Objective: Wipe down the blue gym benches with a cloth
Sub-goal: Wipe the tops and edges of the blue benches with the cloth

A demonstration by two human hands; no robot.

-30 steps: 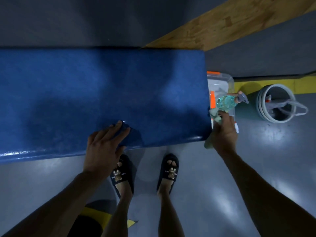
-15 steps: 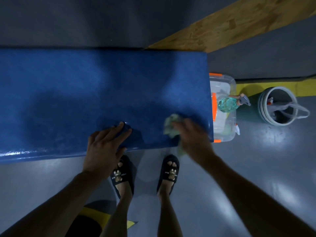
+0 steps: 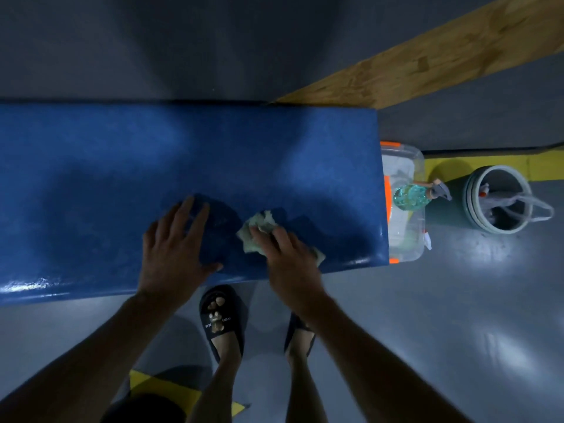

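Observation:
A blue padded gym bench runs across the view from the left edge to just right of centre. My left hand lies flat on its near part, fingers spread and straight. Just to its right my right hand presses a crumpled pale green cloth onto the bench top, fingers curled over it. Part of the cloth sticks out ahead of the fingers and a corner shows behind the hand near the bench's front edge.
At the bench's right end stands a clear plastic bin with orange clips, with a teal spray bottle lying on it. A round bucket holding a mop stands further right. A wooden board slants at back right. My sandalled feet stand on grey floor.
My right hand came from the bin at the bench's right end with the cloth, moved left onto the bench and now presses it near my left hand. My left hand slid further onto the bench.

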